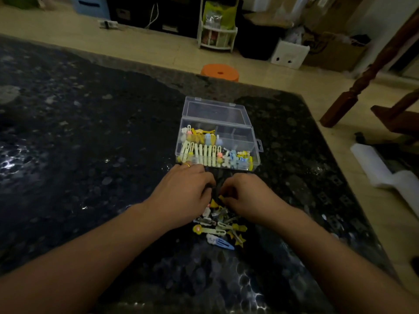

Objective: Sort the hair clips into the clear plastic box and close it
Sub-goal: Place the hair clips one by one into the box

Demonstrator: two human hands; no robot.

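Observation:
The clear plastic box (254, 138) stands open on the dark table, its lid (215, 109) tilted back. Several pale, yellow and blue hair clips fill its left and front compartments (204, 152); the right rear compartments look bare. A loose pile of hair clips (221, 227) lies just in front of the box, near me. My left hand (183, 191) and my right hand (247, 196) sit side by side over the pile's far end with curled fingers. My right hand pinches a yellow clip (221, 198). What the left fingers hold is hidden.
The dark speckled stone table (90, 132) stretches far to the left. An orange stool (220, 72) stands beyond its far edge. A wooden chair leg (353, 91) and white foam (383, 168) lie on the floor to the right.

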